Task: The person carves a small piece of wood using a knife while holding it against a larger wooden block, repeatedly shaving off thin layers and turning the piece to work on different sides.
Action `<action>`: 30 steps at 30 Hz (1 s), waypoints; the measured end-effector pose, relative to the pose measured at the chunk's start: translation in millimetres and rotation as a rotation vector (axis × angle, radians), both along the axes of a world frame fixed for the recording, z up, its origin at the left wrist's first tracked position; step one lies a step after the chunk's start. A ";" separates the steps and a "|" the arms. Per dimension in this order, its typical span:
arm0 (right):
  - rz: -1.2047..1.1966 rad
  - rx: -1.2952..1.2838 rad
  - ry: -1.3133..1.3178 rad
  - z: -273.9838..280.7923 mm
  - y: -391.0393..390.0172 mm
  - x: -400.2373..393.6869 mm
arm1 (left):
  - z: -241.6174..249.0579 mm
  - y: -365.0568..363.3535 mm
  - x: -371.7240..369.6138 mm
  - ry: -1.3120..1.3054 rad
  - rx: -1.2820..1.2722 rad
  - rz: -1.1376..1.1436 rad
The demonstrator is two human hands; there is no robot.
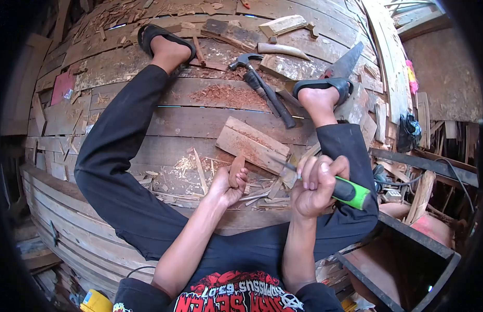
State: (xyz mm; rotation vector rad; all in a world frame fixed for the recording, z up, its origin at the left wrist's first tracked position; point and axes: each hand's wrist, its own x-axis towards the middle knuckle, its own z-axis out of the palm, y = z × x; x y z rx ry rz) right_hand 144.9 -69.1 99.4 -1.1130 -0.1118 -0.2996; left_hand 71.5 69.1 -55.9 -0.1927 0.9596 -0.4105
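Observation:
My left hand (227,186) is wrapped round a small reddish-brown wood piece (235,170), whose tip points up. To its right, my right hand (320,184) grips a tool with a green and black handle (351,193); its thin metal shaft (282,163) points left, over the end of a wooden block (252,145). The two hands are apart. Just above them lies that block, on the plank floor (194,120). Pale shavings (188,169) and a narrow wood strip (201,171) lie near my left hand.
Beyond the block lie a hammer (263,88), a curved pale wood piece (283,50) and a handsaw (347,61) beside my sandalled foot. Reddish chips (231,96) cover some planks. A dark metal frame (407,234) stands at the right, a yellow object (96,301) at lower left.

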 end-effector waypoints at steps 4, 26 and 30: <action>0.042 -0.023 -0.078 14.1 10.5 10.8 | -1.4 1.3 0.1 -0.008 0.002 0.003; 0.039 -0.339 0.036 -100.7 39.5 -9.4 | -1.5 1.5 9.0 -0.006 0.005 -0.029; 0.045 0.004 -0.063 -42.9 32.9 -2.8 | -4.9 1.2 5.8 -0.009 -0.012 0.016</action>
